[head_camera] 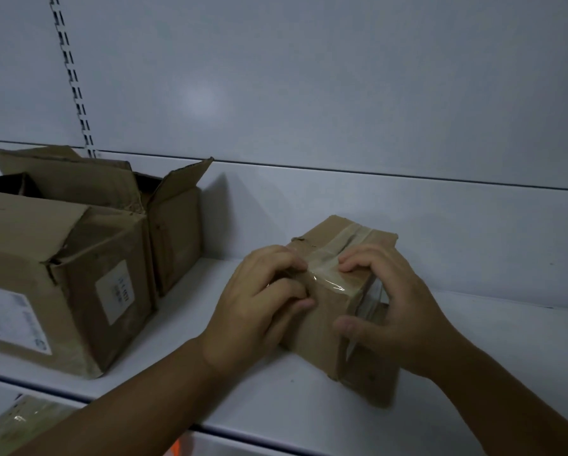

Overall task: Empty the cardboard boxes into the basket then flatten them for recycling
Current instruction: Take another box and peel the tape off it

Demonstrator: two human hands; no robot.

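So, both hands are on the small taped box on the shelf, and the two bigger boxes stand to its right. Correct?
No. In the head view the two bigger boxes stand to the left of the small taped box, not its right. The left hand and right hand are both on it, on the shelf.

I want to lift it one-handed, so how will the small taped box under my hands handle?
The small box sits flat on the shelf, so it probably won't roll or tip. Its ragged, creased edges suggest soft cardboard that may buckle if squeezed. The glossy tape could feel slick; its weight can't be judged.
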